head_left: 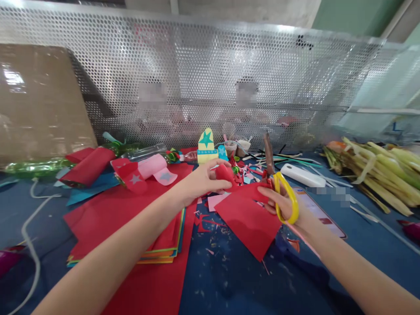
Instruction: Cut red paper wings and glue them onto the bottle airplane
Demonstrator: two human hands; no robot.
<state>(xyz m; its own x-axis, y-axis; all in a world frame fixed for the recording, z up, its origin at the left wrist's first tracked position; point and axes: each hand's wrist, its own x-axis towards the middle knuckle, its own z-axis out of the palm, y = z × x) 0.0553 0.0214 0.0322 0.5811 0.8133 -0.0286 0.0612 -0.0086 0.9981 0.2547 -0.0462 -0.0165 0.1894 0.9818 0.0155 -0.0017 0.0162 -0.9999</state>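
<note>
- Head view: the left hand (204,181) pinches a rounded red paper piece (225,175) between thumb and fingers; whether it joins the sheet beside it is unclear.
- The right hand (278,200) is closed on the upper edge of a red paper sheet (251,223), with the yellow handles of scissors (293,197) looped around it.
- Slightly apart, both hands are over the middle of the navy tabletop (210,288), the red paper sheet slanting down toward its near edge.
- Left of them, a stack of colored paper (160,260) lies on a large red sheet (147,293) running to the near edge.
- Toward the far edge stands a yellow paper cutout (202,158) with a teal star; pink and red rolls (152,167) lie to its left.
- Paper scraps (205,224) dot the middle.
- Near the right edge lies a bundle of pale stalks (383,175).
- Behind the far edge rises a perforated metal panel (203,78).
</note>
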